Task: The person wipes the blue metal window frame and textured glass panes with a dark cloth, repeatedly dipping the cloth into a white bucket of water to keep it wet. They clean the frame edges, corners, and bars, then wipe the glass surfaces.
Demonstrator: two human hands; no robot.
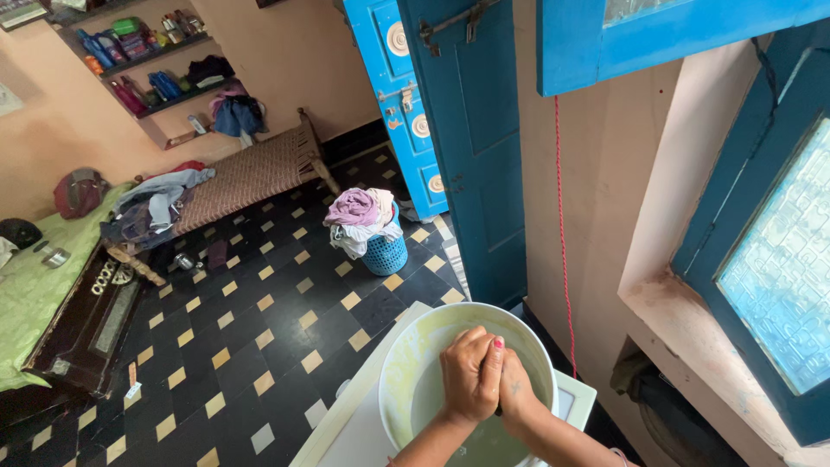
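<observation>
Both bare forearms come up from the bottom edge of the view and meet near its middle. The left hand (471,374) is curled into a loose fist, knuckles upward, with a pink-painted nail showing at its upper right. The right hand (515,386) lies pressed against the left hand's side, partly hidden behind it, fingers bent downward. The wrists angle toward each other.

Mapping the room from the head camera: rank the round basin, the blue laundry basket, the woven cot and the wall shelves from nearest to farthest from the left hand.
1. Round basin: around the left hand.
2. Blue laundry basket: floor, beyond.
3. Woven cot: by the far wall.
4. Wall shelves: top left.
</observation>
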